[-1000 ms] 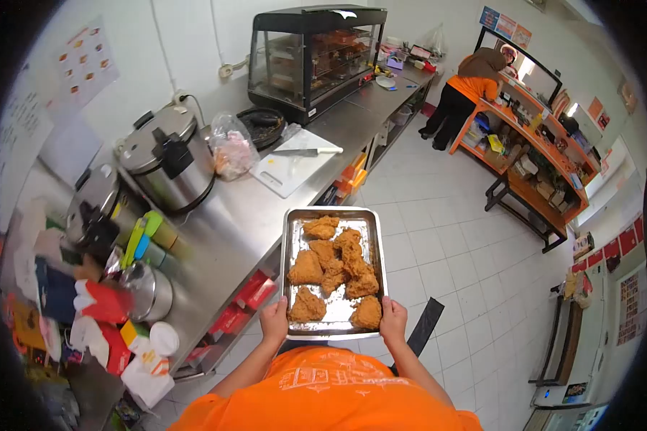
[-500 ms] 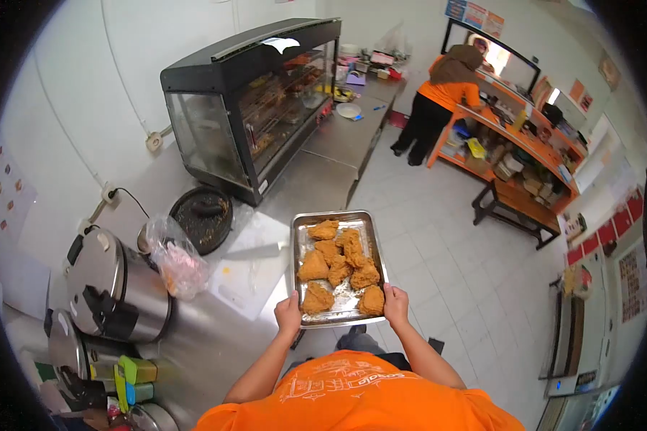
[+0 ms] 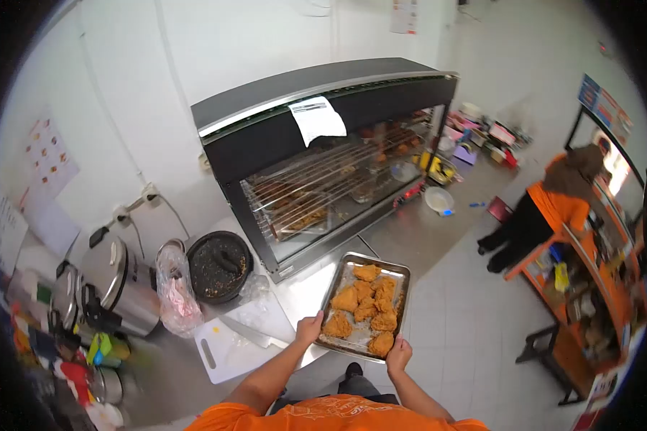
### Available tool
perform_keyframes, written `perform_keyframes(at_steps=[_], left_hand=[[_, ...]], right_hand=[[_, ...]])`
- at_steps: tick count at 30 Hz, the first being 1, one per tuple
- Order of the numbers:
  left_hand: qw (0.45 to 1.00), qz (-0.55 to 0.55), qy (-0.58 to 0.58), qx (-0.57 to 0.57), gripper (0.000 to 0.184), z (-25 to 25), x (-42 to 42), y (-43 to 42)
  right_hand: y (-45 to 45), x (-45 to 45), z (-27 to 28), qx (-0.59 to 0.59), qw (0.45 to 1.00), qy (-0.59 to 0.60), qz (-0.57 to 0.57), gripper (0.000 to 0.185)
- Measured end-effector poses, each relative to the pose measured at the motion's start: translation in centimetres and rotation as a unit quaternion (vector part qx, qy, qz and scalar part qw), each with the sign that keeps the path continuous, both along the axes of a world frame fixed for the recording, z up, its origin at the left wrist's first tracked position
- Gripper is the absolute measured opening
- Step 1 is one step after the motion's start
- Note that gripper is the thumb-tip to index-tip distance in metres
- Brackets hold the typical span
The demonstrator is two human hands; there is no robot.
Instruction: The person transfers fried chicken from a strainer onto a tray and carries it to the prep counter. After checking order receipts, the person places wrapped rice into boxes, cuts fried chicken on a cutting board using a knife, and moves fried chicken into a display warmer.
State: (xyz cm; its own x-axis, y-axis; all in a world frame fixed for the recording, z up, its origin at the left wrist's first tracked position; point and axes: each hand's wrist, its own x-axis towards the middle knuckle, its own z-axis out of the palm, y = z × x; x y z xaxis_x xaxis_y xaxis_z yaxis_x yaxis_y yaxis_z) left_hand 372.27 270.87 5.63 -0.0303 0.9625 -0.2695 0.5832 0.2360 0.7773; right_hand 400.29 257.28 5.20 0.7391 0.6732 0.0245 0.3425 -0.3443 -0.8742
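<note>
Desk (image 3: 165, 373): steel, runs from seven o'clock towards one.
Display cabinet (image 3: 388, 108): black, glazed, wire shelves within; stands on desk at twelve o'clock.
Person (image 3: 546, 208): orange top, bends over shelving at three o'clock.
Metal tray (image 3: 357, 337): at five o'clock, between both hands, just off cabinet's lower front corner. Long axis points between twelve and one o'clock; cabinet bulk from tray, between eleven and twelve.
White cutting board (image 3: 230, 359): on desk, at nine o'clock from tray.
Left hand (image 3: 310, 328): closed round tray's left rim, towards near end; nearer of the two to cabinet.
Right hand (image 3: 400, 354): closed at tray's near right corner.
Knife (image 3: 248, 332): lies across board, handle towards left forearm.
Fried chicken pieces (image 3: 384, 293): spread in tray.
Against earlier frame: cabinet closer, broader in view, shifted from eleven o'clock towards twelve; tray turned slightly clockwise; knife handle now visible.
</note>
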Motion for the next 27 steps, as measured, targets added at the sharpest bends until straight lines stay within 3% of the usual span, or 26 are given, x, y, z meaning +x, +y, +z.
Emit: perform_keyframes(at_steps=[5, 6, 9, 10, 11, 12, 13, 15, 16, 18, 20, 23, 27], left_hand=[[0.994, 0.055, 0.065, -0.074, 0.073, 3.6, 4.2, 6.2], [0.992, 0.085, 0.072, -0.057, 0.059, 4.2, 4.3, 6.4], [0.989, 0.085, 0.036, 0.116, 0.043, 9.0, 4.0, 2.8], [0.995, 0.051, -0.016, 0.085, 0.033, 9.7, 3.6, 1.0], [0.999, -0.007, -0.036, 0.031, 0.033, 11.0, 3.2, -1.3], [0.981, -0.042, -0.163, -0.1, 0.032, 13.8, 3.1, -3.7], [0.967, -0.1, -0.198, -0.127, 0.034, 13.9, 2.4, -6.5], [0.925, -0.148, -0.166, -0.309, 0.043, 8.5, -1.6, -12.8], [0.894, -0.161, -0.1, -0.406, 0.053, 8.1, -3.4, -15.5], [0.933, -0.088, 0.01, -0.348, 0.068, 1.7, -8.4, -24.6], [0.929, 0.109, 0.18, -0.303, 0.074, -3.9, -11.8, -36.1], [0.839, 0.352, 0.01, -0.416, 0.07, -1.4, -13.8, -46.2], [0.778, 0.47, -0.099, -0.406, 0.064, 1.6, -12.2, -52.8]], right_hand=[[5.7, 2.6, 0.6, 0.006, 0.997, 0.078, 0.024, 0.055], [6.6, 2.4, 0.9, 0.004, 0.995, 0.097, 0.033, 0.054], [7.8, 0.8, -0.1, 0.005, 0.977, 0.2, 0.071, 0.052], [8.3, 0.4, -1.3, -0.006, 0.97, 0.228, 0.082, 0.052], [8.7, -0.1, -2.6, -0.018, 0.963, 0.254, 0.091, 0.052], [9.1, 0.0, -5.2, -0.025, 0.953, 0.275, 0.128, 0.051], [9.9, 0.0, -6.4, -0.018, 0.951, 0.272, 0.143, 0.051], [10.3, -0.6, -8.4, -0.011, 0.95, 0.262, 0.17, 0.05], [10.9, -0.9, -9.4, -0.016, 0.957, 0.238, 0.165, 0.051], [11.5, -0.9, -7.4, -0.043, 0.948, 0.254, 0.187, 0.052], [12.0, -1.1, -7.3, -0.05, 0.95, 0.235, 0.197, 0.054], [12.5, -1.7, -2.7, -0.112, 0.915, 0.318, 0.222, 0.056], [13.0, -2.1, -2.8, -0.137, 0.873, 0.393, 0.254, 0.059]])
